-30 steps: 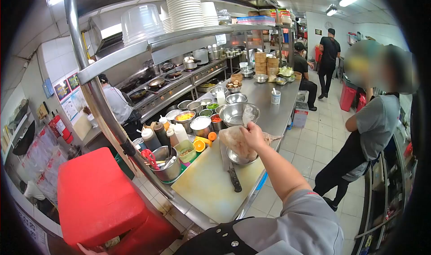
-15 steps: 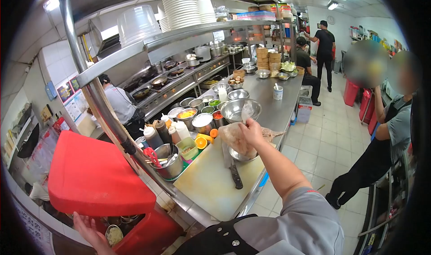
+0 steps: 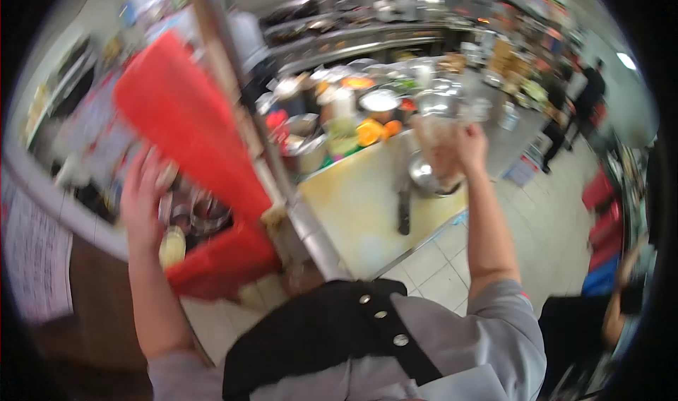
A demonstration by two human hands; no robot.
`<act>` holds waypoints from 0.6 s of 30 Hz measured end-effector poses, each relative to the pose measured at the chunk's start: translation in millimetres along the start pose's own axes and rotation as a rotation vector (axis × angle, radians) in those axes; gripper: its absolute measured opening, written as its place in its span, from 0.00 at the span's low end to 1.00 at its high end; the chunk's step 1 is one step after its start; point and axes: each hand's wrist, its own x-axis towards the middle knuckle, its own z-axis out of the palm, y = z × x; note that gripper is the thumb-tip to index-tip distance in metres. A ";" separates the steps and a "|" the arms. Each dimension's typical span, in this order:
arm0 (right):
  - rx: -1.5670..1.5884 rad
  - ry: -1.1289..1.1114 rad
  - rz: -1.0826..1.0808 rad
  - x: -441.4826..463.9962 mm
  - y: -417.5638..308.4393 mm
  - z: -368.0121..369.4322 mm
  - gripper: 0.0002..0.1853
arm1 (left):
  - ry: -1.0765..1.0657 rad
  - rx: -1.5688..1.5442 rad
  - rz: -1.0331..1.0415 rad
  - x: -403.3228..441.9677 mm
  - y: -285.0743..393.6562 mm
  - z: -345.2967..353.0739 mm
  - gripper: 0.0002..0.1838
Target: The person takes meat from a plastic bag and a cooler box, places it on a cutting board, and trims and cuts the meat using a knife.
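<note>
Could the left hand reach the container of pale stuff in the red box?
Probably yes: the red lid is raised, and the left hand is close to the pale-filled container. It seems to be propping the lid, though, which might drop.

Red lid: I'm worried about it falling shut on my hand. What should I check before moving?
1. Red lid raised: ok, tilted up over the red container.
2. Left hand supporting it: cannot tell; it is at the lid's edge, but blur hides any contact.
3. Right hand gripping the plastic bag: ok, fingers closed on its top.
4. Bag clear of the metal bowl: cannot tell; they overlap in view.
5. Knife out of both hands: ok, on the cutting board.
</note>
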 end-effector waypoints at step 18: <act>0.200 -0.215 0.050 26.5 29.4 7.2 0.10 | -0.172 0.498 0.112 -81.4 -59.9 80.2 0.39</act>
